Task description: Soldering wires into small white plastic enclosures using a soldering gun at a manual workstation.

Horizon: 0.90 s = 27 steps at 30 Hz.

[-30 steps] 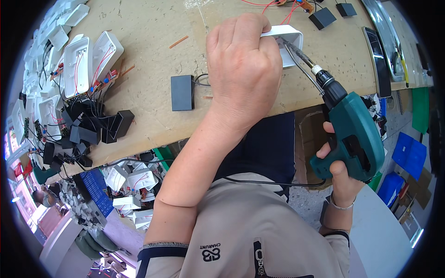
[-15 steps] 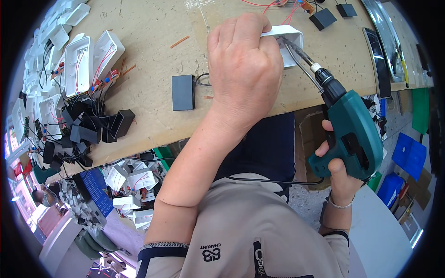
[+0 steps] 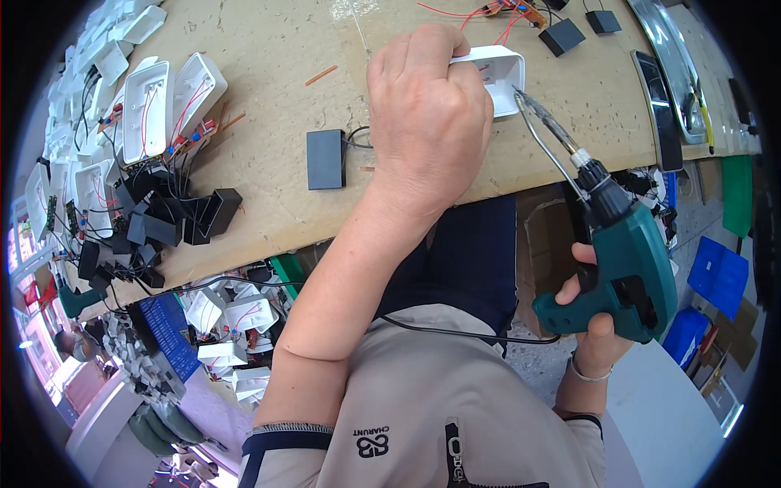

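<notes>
**STATUS: WHITE CASE HELD AT SOLDERING STAGE – WORK PART DONE**

The white case [image 3: 498, 71] is gripped on the counter [image 3: 268, 49] by the left hand [image 3: 427, 122], fingers curled shut over its near end; only the open far end is visible. The green soldering gun [image 3: 622, 268] is clasped in the right hand [image 3: 598, 313], fingers wrapped round the handle, held off the counter edge. Its long metal tip [image 3: 545, 130] is pointed at the case opening, approx. at the rim; contact cannot be confirmed.

Progress, as judged from the layout:
- Done: nothing can be confirmed on this unit. Inside of case is mostly hidden by the hand.
- In hand: tip is being brought to, or held at, the case; the joint is judged not yet finished.
- Left: a stack of white cases w/ red wires [image 3: 163, 106] and a heap of black boxes [image 3: 175, 220] lie at far left, well apart from the hands. One black box [image 3: 325, 159] w/ lead lies just beside the left wrist. A circuit board w/ red wires [image 3: 508, 10] lies beyond the case.

Remaining qty appears large; overall run is judged early to mid-way.
</notes>
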Each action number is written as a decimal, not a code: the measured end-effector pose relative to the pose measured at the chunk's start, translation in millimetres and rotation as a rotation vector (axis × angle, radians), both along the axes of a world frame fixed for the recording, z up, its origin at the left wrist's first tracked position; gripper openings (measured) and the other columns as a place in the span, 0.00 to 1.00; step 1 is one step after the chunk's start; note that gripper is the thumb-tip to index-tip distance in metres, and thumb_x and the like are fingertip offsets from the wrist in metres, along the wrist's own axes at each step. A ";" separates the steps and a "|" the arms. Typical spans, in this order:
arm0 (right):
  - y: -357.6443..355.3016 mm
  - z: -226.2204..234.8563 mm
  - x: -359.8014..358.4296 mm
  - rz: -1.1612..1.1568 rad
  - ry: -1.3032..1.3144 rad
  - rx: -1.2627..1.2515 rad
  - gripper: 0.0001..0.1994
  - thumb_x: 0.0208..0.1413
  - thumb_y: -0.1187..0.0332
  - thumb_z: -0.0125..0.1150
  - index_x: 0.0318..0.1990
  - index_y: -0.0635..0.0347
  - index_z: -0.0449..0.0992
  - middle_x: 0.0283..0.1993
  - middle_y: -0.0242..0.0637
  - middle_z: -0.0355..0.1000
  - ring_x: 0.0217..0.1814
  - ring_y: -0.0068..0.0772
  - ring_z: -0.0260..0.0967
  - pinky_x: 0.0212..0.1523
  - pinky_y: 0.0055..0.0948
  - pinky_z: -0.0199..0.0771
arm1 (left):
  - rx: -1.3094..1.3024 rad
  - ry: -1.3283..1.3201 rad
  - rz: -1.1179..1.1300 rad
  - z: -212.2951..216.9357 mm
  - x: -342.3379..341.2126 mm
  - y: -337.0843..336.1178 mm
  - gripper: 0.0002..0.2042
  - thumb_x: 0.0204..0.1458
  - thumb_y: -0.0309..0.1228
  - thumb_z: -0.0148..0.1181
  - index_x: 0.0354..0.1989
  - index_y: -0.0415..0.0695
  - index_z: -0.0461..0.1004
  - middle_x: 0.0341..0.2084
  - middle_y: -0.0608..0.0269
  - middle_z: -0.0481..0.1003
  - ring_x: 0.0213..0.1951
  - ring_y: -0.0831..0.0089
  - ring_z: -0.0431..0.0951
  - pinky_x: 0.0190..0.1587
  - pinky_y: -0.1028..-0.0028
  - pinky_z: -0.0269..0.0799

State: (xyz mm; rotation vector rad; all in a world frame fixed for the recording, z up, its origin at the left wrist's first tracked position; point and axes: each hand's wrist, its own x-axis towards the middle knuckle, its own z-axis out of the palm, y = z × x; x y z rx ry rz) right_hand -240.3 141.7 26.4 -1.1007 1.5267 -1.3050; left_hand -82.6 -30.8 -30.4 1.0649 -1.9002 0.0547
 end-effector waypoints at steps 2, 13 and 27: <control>-0.4 2.0 1.4 -0.011 -0.015 -0.023 0.40 0.40 0.45 0.63 0.51 0.72 0.60 0.44 0.54 0.69 0.27 0.25 0.71 0.25 0.17 0.72 | -0.002 0.001 0.011 2.1 2.9 -0.2 0.01 0.33 0.19 0.52 0.16 0.35 0.68 0.29 0.58 0.67 0.32 0.63 0.68 0.37 0.66 0.61; 17.4 -15.0 -13.1 -0.055 -0.079 -0.149 0.38 0.45 0.47 0.60 0.53 0.72 0.57 0.47 0.52 0.65 0.26 0.24 0.68 0.23 0.16 0.69 | 0.165 -0.077 -0.120 23.6 34.2 29.5 0.16 0.33 0.29 0.61 0.33 0.36 0.69 0.44 0.49 0.62 0.46 0.55 0.65 0.48 0.57 0.57; 22.7 -12.6 -17.1 0.033 -0.132 -0.301 0.31 0.54 0.56 0.54 0.55 0.73 0.53 0.50 0.56 0.62 0.28 0.25 0.68 0.24 0.19 0.71 | 0.442 0.171 -0.083 57.5 80.5 35.8 0.25 0.41 0.27 0.58 0.50 0.40 0.60 0.43 0.45 0.61 0.42 0.48 0.68 0.40 0.61 0.68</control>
